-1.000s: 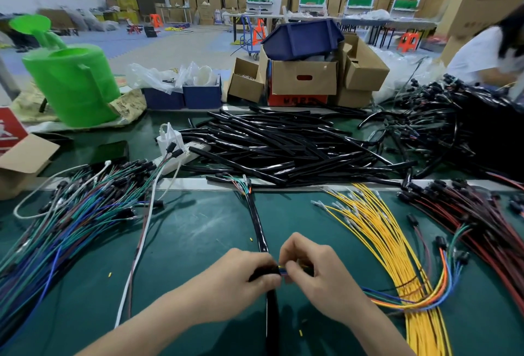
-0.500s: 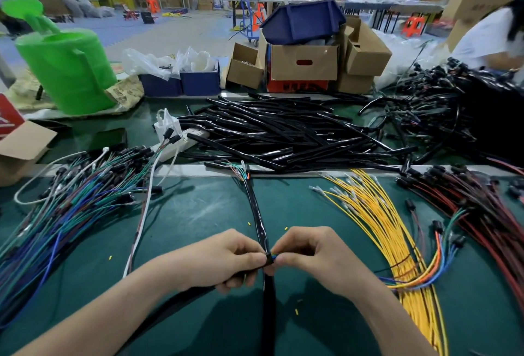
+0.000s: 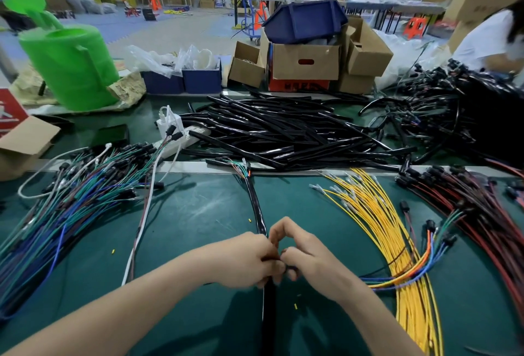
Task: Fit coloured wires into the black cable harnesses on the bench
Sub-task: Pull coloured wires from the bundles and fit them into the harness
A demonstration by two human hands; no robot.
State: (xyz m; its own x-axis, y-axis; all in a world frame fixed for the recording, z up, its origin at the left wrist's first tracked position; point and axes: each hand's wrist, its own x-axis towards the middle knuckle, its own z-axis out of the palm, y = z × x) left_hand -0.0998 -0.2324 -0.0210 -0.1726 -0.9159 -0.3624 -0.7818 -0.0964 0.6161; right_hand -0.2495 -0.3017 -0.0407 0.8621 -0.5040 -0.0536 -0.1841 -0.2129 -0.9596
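Observation:
A black cable harness (image 3: 256, 205) lies lengthwise down the middle of the green bench, with thin coloured wire ends fanning out at its far tip. My left hand (image 3: 249, 259) grips the harness with curled fingers. Touching it from the right, my right hand (image 3: 303, 256) pinches at the same spot; what it pinches is hidden by the fingers. A bunch of blue and orange wires (image 3: 408, 273) runs off to the right from behind my right wrist. Yellow wires (image 3: 377, 214) lie spread just right of my hands.
A heap of black sleeves (image 3: 283, 134) fills the bench behind. Green and blue wires (image 3: 62, 208) lie at left, red and black wires (image 3: 476, 214) at right. Cardboard boxes (image 3: 306, 63), a green watering can (image 3: 71, 66) and a white power strip (image 3: 175, 131) stand beyond. Another person (image 3: 493, 38) is at far right.
Both hands have stayed closed together on the harness. The blue wire stretch seen between them a second ago is hidden now, and my right index finger has lifted into an arch.

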